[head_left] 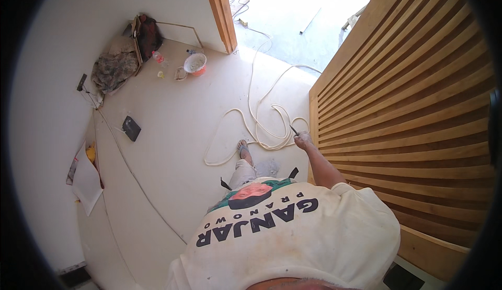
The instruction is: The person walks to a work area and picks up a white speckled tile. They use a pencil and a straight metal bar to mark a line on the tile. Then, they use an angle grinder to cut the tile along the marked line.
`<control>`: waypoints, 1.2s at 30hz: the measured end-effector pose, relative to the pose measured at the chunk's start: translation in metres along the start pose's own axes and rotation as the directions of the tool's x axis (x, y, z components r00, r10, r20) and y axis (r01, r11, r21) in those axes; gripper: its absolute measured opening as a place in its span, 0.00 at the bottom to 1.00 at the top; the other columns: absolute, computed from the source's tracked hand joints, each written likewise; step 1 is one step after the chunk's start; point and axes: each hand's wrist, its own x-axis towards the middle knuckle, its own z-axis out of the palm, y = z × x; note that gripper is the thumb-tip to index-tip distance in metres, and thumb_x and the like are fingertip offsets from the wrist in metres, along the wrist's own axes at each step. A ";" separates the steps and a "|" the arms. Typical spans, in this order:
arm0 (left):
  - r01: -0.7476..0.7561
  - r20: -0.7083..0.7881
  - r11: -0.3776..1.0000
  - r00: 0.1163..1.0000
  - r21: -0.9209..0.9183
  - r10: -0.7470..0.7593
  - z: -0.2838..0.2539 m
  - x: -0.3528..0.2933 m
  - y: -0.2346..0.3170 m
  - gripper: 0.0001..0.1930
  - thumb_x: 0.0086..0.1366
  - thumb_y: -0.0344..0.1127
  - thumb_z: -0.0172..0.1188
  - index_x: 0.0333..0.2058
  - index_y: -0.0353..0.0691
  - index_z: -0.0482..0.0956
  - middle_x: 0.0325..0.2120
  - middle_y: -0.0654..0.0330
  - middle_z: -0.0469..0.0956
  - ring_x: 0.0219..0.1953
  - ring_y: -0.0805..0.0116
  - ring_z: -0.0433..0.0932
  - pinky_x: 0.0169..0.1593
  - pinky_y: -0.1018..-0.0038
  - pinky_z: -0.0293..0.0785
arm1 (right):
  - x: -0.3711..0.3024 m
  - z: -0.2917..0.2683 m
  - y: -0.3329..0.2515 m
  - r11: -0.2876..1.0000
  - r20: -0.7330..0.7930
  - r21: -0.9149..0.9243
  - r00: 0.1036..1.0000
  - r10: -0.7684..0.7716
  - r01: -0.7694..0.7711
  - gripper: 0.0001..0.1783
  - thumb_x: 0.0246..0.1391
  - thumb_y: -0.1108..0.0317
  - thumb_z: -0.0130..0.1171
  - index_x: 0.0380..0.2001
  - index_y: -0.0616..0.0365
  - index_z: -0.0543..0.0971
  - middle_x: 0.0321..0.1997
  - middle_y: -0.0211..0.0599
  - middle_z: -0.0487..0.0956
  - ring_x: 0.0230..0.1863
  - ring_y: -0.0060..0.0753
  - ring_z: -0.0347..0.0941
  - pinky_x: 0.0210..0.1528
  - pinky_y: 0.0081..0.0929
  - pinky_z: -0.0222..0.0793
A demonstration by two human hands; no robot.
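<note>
In the head view, held in the right hand, just left of the slatted wooden door and near its free edge: a slim dark tool. Gripped with the fingers curled narrow around one end; pointing away from the door at the other, toward the upper left. Too small to name exactly. Cannot tell whether touching the door. Out of view: the left hand, so cannot tell the state of its fingers.

Judging by shape, probably light and stiff, easily managed one-handed. Perhaps slippery if dusty, and possibly breakable if levered hard at the thin tip. Best to take hold around the covered end, keeping clear of the exposed tip, possibly sharp.

On the pale floor, left of the door: a coiled white cable, likely soft and springy, better gathered by whole loops. Farther left of the door, toward the top: a red-and-white bucket, perhaps heavy, best lifted by the rim
</note>
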 end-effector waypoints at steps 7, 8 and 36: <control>0.254 0.038 0.931 0.967 -0.262 -0.253 -0.166 0.159 0.184 0.21 0.59 0.53 0.62 0.23 0.39 0.78 0.16 0.57 0.75 0.16 0.67 0.75 0.20 0.70 0.70 | 0.048 -0.020 0.005 0.973 -0.018 0.016 0.973 0.229 -0.228 0.16 0.50 0.62 0.59 0.39 0.57 0.87 0.41 0.53 0.85 0.45 0.51 0.83 0.49 0.40 0.78; 0.230 0.043 0.940 0.973 -0.250 -0.227 -0.189 0.171 0.214 0.21 0.59 0.53 0.62 0.23 0.39 0.78 0.16 0.57 0.75 0.16 0.67 0.74 0.20 0.70 0.70 | 0.050 -0.027 -0.006 0.962 -0.002 0.064 0.964 0.265 -0.264 0.17 0.51 0.61 0.59 0.40 0.58 0.87 0.42 0.54 0.85 0.47 0.51 0.82 0.51 0.40 0.78; -0.119 0.224 0.773 0.920 -0.623 0.322 -0.299 0.553 0.878 0.17 0.63 0.46 0.55 0.41 0.38 0.76 0.30 0.58 0.79 0.31 0.71 0.79 0.33 0.74 0.79 | 0.657 -0.459 -0.286 0.844 -0.268 0.536 0.952 0.144 0.023 0.14 0.44 0.65 0.67 0.37 0.55 0.87 0.33 0.38 0.86 0.36 0.32 0.81 0.42 0.31 0.75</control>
